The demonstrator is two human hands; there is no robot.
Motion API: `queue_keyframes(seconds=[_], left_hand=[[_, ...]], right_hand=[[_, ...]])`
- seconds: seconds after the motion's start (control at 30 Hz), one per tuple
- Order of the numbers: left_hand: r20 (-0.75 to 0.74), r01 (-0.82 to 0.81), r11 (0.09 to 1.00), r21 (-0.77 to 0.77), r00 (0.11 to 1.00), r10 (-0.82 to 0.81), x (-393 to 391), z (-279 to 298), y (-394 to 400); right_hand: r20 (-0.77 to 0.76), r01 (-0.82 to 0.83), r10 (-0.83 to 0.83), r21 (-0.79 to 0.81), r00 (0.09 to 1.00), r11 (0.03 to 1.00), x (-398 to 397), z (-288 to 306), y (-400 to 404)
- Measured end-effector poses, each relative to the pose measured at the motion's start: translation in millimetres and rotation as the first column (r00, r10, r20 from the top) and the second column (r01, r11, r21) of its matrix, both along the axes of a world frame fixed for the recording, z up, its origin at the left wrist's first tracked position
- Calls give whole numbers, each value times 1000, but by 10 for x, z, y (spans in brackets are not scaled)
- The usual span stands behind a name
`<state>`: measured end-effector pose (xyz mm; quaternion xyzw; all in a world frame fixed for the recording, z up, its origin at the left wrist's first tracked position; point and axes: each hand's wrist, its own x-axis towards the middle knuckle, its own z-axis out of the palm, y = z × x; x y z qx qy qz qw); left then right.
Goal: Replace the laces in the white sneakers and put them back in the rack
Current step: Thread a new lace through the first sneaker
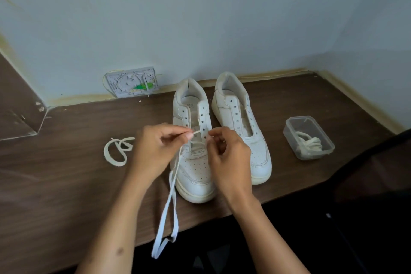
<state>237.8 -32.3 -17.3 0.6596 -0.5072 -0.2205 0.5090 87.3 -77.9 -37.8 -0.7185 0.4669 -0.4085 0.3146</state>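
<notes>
A white lace [171, 196] is pinched near its tip by the left hand [155, 149], just over the left sneaker [195, 162] on the desk [66, 184]. Its other end is apparently gripped by the right hand [226, 151]; the rest is draped over the desk edge.

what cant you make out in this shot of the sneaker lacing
- Head view: the right hand covers the near sneaker's lower right eyelets, so its grip on the lace cannot be told.
- The tongue label is too small to read.
- The plastic box holds a bundled lace; its count is unclear.
- The left hand hides part of the loose lace.
- No rack is in frame.
</notes>
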Motion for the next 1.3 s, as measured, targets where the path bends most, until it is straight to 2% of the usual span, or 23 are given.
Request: queue_keyframes(seconds=[0.13,0.27,0.33,0.5,0.73,0.93,1.07,1.2,1.3], left_hand=[[355,-51,992,-116,931,90,-87,-137,-70],[592,-70,983,-172,790,160,-96,-168,-90],[643,-94,982,-167,744,181,-119,-173,-96],[666,-116,983,-140,724,180,-101,-162,-106],[645,-109,974,-196,734,212,-108,-125,-138],[687,-130,985,-112,706,172,-164,-167,-139],[495,-217,972,-91,837,234,-207,-301,-192],[341,-286,957,-47,896,284,-266,-333,-232],[220,-261,965,-34,940,262,-269,-345,-252]], right_hand=[[-37,32,-34,-47,999,998,36,-16,-83],[-115,44,-61,-144,992,989,72,-22,-102],[-138,43,-66,-162,988,986,81,-12,-99],[-106,26,-37,-101,994,995,37,15,-123],[-37,-8,7,-30,999,1000,-29,59,-126],[-16,-17,18,31,1000,999,-51,87,-130],[5,-25,25,51,1000,998,-46,87,-126],[53,-36,30,110,998,993,-66,120,-129],[42,-35,31,109,999,993,-62,123,-107]])
